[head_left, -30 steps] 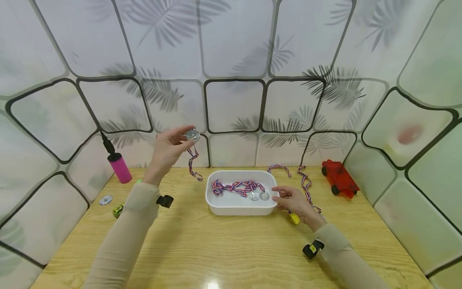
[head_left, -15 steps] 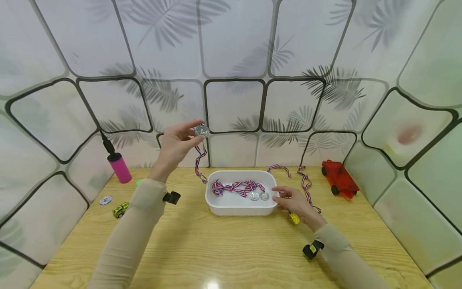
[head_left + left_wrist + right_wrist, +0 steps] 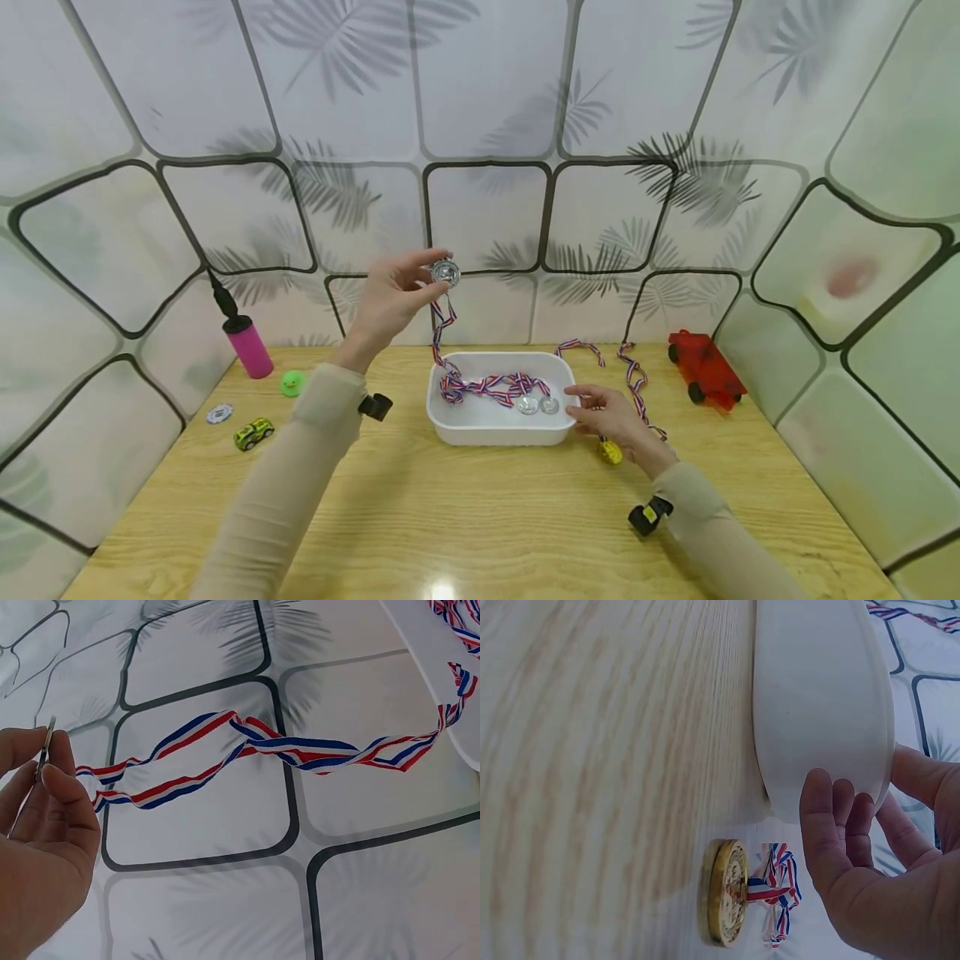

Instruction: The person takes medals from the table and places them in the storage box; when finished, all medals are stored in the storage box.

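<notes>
My left hand (image 3: pixel 431 277) is raised above the table and pinches a silver medal (image 3: pixel 444 271) between thumb and fingers. Its red, white and blue ribbon (image 3: pixel 442 333) hangs down into the left end of the white tray (image 3: pixel 487 429). The left wrist view shows the medal (image 3: pixel 47 746) edge-on in my left hand (image 3: pixel 45 769), with the ribbon (image 3: pixel 285 746) trailing to the tray (image 3: pixel 427 637). Two silver medals (image 3: pixel 538 406) with ribbons lie inside. My right hand (image 3: pixel 600 412) rests loosely against the tray's right wall (image 3: pixel 821 697). A gold medal (image 3: pixel 724 900) lies on the table beside it.
A pink pump (image 3: pixel 247 346), a green duck (image 3: pixel 291 383), a poker chip (image 3: pixel 220 413) and a small toy car (image 3: pixel 253 433) sit at the left. A red toy truck (image 3: pixel 705 369) stands at the back right. Loose ribbons (image 3: pixel 633 383) lie behind the tray.
My left hand has carried the silver medal to the right, and its ribbon now hangs into the tray instead of beside it. The right hand has stayed at the tray.
</notes>
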A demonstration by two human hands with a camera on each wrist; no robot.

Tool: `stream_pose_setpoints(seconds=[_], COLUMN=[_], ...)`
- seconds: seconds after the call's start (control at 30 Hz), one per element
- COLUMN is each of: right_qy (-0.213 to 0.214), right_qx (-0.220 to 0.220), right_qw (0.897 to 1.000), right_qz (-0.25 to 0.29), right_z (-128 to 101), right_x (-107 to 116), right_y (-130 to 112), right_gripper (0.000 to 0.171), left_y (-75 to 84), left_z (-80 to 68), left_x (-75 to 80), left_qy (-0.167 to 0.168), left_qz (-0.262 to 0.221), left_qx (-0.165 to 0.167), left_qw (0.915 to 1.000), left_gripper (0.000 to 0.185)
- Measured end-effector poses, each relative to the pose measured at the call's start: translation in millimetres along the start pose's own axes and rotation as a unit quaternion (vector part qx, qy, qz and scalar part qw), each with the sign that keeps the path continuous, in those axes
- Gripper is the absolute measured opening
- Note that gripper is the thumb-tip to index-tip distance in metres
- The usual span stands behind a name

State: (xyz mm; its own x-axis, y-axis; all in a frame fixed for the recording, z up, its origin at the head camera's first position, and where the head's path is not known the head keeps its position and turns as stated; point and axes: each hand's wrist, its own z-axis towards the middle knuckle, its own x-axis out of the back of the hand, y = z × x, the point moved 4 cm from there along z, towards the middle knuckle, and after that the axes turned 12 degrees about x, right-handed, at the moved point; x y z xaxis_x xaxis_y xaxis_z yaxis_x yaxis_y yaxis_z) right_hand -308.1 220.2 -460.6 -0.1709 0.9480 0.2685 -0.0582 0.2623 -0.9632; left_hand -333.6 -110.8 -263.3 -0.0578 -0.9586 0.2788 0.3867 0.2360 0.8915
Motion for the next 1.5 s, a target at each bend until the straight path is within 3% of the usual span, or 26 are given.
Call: stream_pose_setpoints(seconds=[0.23,0.63,0.9,1.27,1.5], right_qy=[0.001,-0.004,-0.003,0.001,0.002], right_qx=[-0.002,0.014,0.017,0.008,0.004], right_qw=[1.0,1.0,1.0,1.0,1.0], right_qz=[0.002,0.001,-0.002,0.01,0.014], right_z=[-1,-3,-3,-2,-2], right_x=[-2,-2,-1,-2,-2], right_y=[0,-5,-6,-3,-2], right_gripper=[0.045,0.047,0.046,0.045,0.046], left_y=[-16.0,-44.8,-61.0,-82.5,-99.4], left_z=[5.2,7.8,5.9,1.2,-3.1], left_x=[-16.9,-38.1,-53.1,-72.9,-80.2], left_qy=[-0.026,-0.041,-0.061,-0.107,-0.108], left_qz=[0.022,0.065,0.074,0.064,0.058], left_qx=[0.029,0.059,0.075,0.127,0.163], left_qw=[0.999,0.9953,0.9926,0.984,0.979], left_gripper=[0.04,0.04,0.04,0.038,0.039])
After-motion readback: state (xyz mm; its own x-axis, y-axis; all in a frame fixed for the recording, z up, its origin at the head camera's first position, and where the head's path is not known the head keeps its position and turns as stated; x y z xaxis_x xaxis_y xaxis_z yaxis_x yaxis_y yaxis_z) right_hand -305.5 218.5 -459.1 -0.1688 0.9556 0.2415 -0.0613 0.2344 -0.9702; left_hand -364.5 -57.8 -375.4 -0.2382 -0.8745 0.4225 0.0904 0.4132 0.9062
